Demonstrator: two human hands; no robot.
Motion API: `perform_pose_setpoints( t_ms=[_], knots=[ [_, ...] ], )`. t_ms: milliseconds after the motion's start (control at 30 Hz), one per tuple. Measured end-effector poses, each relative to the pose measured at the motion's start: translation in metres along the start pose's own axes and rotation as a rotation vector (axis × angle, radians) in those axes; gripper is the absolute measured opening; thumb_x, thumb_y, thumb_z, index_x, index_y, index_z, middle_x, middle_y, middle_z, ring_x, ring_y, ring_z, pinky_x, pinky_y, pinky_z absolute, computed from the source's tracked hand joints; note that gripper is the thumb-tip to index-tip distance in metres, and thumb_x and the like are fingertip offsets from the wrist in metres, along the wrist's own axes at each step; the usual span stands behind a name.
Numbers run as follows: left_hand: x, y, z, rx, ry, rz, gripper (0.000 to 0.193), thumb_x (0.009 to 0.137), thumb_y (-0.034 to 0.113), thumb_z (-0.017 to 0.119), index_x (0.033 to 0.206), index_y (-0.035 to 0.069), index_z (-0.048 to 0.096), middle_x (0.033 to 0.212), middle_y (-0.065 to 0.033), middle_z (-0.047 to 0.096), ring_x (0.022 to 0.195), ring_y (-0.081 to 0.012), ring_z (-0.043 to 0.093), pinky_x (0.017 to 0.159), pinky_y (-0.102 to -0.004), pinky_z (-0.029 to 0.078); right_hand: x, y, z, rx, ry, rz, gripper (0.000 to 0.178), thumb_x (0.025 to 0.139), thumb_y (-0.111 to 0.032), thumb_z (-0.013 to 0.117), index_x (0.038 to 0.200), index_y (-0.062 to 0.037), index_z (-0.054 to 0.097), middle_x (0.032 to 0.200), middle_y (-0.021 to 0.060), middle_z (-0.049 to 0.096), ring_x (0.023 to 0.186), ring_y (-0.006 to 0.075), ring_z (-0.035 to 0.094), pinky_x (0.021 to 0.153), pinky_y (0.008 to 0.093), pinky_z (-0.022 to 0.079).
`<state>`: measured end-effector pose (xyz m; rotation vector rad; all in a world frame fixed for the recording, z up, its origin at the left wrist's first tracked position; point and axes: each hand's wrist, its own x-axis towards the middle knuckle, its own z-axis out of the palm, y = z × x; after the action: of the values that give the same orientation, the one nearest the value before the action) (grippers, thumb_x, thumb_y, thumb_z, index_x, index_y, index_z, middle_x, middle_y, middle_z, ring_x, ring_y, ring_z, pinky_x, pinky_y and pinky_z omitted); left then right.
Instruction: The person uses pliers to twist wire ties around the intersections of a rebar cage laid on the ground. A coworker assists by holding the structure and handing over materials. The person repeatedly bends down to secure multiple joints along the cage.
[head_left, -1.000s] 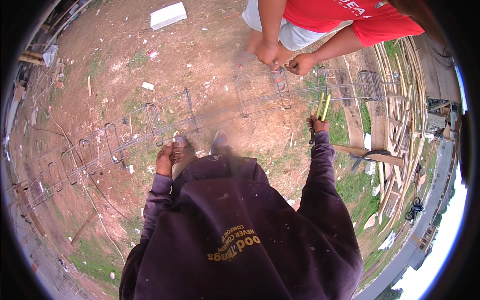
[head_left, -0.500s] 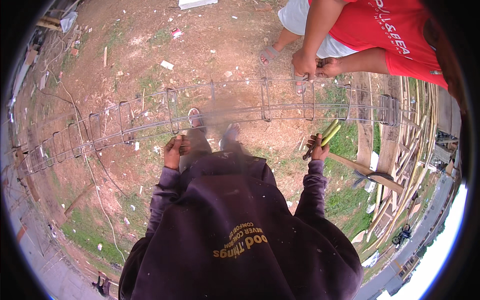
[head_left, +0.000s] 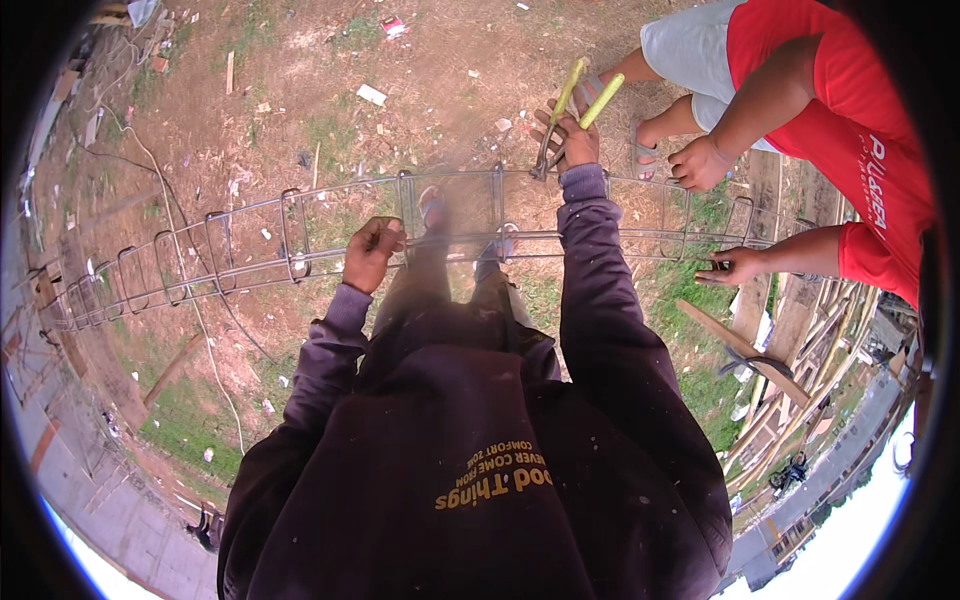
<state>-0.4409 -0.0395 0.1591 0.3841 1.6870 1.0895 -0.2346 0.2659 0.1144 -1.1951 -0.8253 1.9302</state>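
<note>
A long rebar cage (head_left: 500,205) with square stirrups runs across in front of me, left to right. My right hand (head_left: 578,145) reaches over its far side and holds pincers (head_left: 601,102) with yellow-green handles. Their dark jaws point back toward the cage's far bars. My left hand (head_left: 375,252) is at the cage's near side, beside a stirrup, its fingers curled together. Whether something thin is pinched in them cannot be made out.
To the right, a co-worker in a red shirt (head_left: 770,60) has one hand (head_left: 703,163) over the cage and another hand (head_left: 735,266) by its near bars. Planks and poles (head_left: 830,360) lie at right. A cable (head_left: 205,345) crosses the littered ground at left.
My right hand has swung forward and left over the cage with the pincers. My left hand has moved slightly forward and right. The co-worker has shifted right, hands now apart.
</note>
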Motion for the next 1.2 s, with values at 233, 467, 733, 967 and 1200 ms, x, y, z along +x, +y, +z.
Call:
perform_pose_setpoints(
  t_ms=[233, 467, 733, 967, 1200],
  knots=[
    [0.004, -0.012, -0.070, 0.045, 0.093, -0.112, 0.036, 0.095, 0.037, 0.058, 0.104, 0.002, 0.062, 0.087, -0.0060, 0.068, 0.073, -0.0119, 0.063, 0.066, -0.0253, 0.047, 0.048, 0.067, 0.017, -0.018, 0.175, 0.122, 0.070, 0.088, 0.002, 0.048, 0.149, -0.0254, 0.027, 0.120, 0.0145, 0.056, 0.096, 0.0297, 0.066, 0.065, 0.0438, 0.062],
    [0.037, 0.005, -0.072, -0.003, 0.042, -0.151, 0.034, 0.094, 0.033, 0.061, 0.104, 0.001, 0.060, 0.086, -0.0074, 0.066, 0.075, -0.0122, 0.061, 0.068, -0.0256, 0.048, 0.043, 0.086, 0.031, -0.022, 0.135, 0.054, 0.065, 0.092, -0.004, 0.051, 0.150, -0.0165, 0.024, 0.115, 0.0150, 0.059, 0.092, 0.0282, 0.067, 0.065, 0.0390, 0.061],
    [0.126, 0.065, 0.013, -0.035, -0.180, 0.045, 0.037, 0.093, 0.031, 0.063, 0.113, 0.000, 0.058, 0.094, -0.0087, 0.067, 0.084, -0.0150, 0.064, 0.073, -0.0276, 0.051, 0.032, 0.076, 0.046, 0.058, 0.255, 0.072, 0.034, 0.093, -0.034, 0.062, 0.095, -0.0008, 0.063, 0.068, 0.0029, 0.054, 0.053, 0.0122, 0.049, 0.049, 0.0275, 0.042],
    [0.195, 0.115, 0.161, 0.474, -0.253, 0.727, 0.098, 0.056, 0.059, 0.085, 0.126, 0.000, 0.050, 0.104, -0.0140, 0.063, 0.097, -0.0260, 0.064, 0.088, -0.0324, 0.053, 0.020, 0.114, 0.033, -0.753, 0.235, -0.398, 0.037, 0.099, -0.030, 0.052, 0.122, -0.0009, 0.050, 0.104, 0.0109, 0.058, 0.094, 0.0206, 0.058, 0.082, 0.0328, 0.049],
    [0.186, 0.132, 0.180, 0.527, -0.593, 0.735, 0.030, 0.064, 0.016, 0.077, 0.080, 0.008, 0.053, 0.068, -0.0026, 0.055, 0.064, -0.0124, 0.058, 0.058, -0.0316, 0.047, -0.024, 0.130, 0.005, -0.337, -0.157, -0.386, 0.052, 0.099, -0.018, 0.048, 0.142, -0.0024, 0.025, 0.136, 0.0126, 0.041, 0.121, 0.0265, 0.047, 0.104, 0.0385, 0.041]
  ],
)
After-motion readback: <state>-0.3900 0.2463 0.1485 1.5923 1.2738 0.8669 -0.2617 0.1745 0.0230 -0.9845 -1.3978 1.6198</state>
